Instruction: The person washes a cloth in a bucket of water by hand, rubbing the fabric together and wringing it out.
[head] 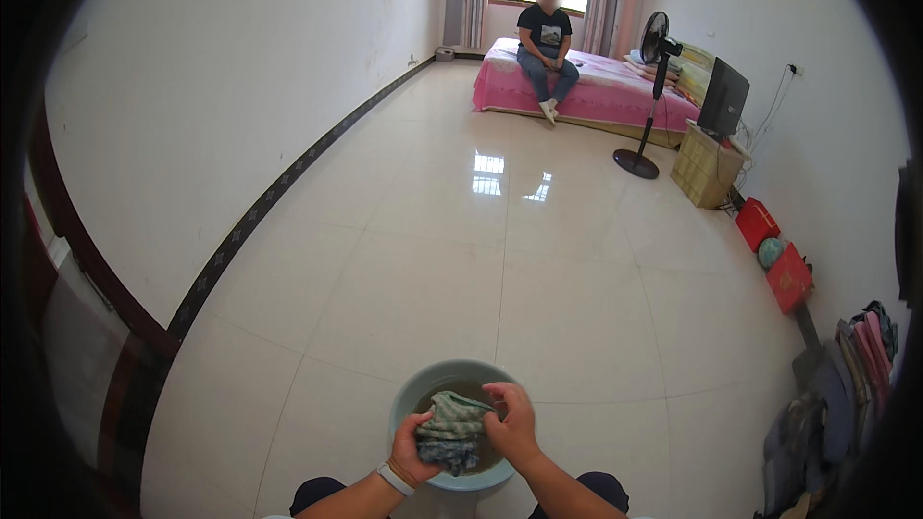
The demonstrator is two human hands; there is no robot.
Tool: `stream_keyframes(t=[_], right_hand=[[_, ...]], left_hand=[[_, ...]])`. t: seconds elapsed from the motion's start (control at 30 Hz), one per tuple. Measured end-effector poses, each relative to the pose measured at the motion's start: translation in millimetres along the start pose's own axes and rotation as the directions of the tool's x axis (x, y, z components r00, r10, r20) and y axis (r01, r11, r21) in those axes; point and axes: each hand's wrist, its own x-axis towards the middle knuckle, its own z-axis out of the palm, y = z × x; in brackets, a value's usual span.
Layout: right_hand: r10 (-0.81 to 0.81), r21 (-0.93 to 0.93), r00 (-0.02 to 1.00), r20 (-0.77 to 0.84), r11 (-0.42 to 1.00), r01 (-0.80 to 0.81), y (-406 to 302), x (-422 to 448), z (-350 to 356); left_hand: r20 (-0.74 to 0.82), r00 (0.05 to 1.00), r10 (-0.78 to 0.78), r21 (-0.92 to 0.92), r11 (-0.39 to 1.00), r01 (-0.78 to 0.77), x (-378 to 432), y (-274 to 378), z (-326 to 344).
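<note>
A light blue plastic basin stands on the floor in front of me, between my knees, with murky water in it. My left hand, with a pale band on its wrist, grips a bunched wet cloth over the basin. The cloth is green and whitish, with a darker blue-grey patterned part hanging at its lower end. At the cloth's right edge is my right hand; its thumb touches the fabric while the index finger is raised apart from it. The lower fingers are partly hidden.
Glossy floor tiles stretch to a pink-covered bed, where a person sits. A standing fan, a monitor on a cabinet, red boxes and piled clothes line the right side. A doorway frame is at left.
</note>
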Motion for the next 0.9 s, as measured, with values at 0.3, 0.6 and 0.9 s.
stream_keyframes(t=[0.3,0.6,0.9], right_hand=[[-0.192,0.16,0.952,0.241,0.975,0.156,-5,-4,7],[0.339,0.345,0.469,0.815,0.365,-0.864,11,-32,38],[0.513,0.358,0.447,0.733,0.267,-0.895,-5,-17,23]], left_hand=[[0.056,0.992,0.111,0.169,0.978,-0.119,8,1,-14],[0.164,0.701,0.694,0.656,0.455,-0.603,2,-8,-15],[0.356,0.561,0.747,0.848,-0.006,-0.53,5,-16,-12]])
